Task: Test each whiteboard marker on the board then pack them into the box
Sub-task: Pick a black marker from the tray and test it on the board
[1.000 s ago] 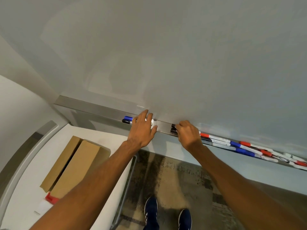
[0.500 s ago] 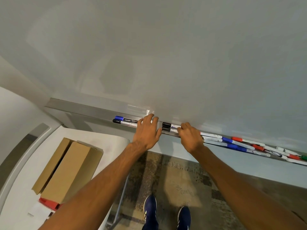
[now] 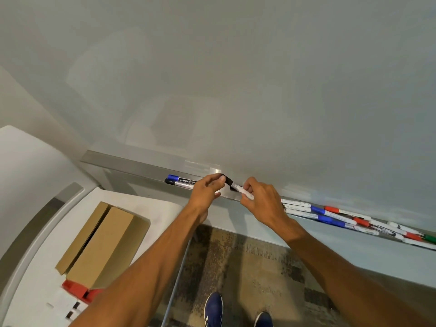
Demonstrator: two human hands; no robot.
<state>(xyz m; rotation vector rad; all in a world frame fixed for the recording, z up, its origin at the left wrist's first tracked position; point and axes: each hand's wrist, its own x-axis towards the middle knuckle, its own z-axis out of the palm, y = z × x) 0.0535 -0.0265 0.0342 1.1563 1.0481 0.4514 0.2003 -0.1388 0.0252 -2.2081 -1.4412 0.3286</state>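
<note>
Marker in hand: black-capped marker [image 3: 238,188] with a white barrel, held slanted just above the tray [image 3: 132,162], between the two hands.
Left hand: left hand [image 3: 205,192] has its fingertips pinched on the black cap end of that marker.
Right hand: right hand [image 3: 263,204] is clenched round the white barrel; whether the cap has parted from the barrel is hard to tell, as the fingers hide the joint.
Board: whiteboard [image 3: 236,79] fills the upper view, with only faint wiped smudges.
Tray, left part: blue-capped marker [image 3: 180,179] and a dark-capped marker [image 3: 180,184] lie side by side, just left of the left hand.
Tray, right part: row of markers [image 3: 349,219] with blue, red and green caps, overlapping, right of the right hand.
Box: cardboard box [image 3: 106,244] sits on the white table [image 3: 28,267] at lower left, flaps slightly apart, well apart from the hands.
Beside box: red object [image 3: 76,289] touches its near end.
Floor: blue shoes [image 3: 213,311] on patterned carpet.
</note>
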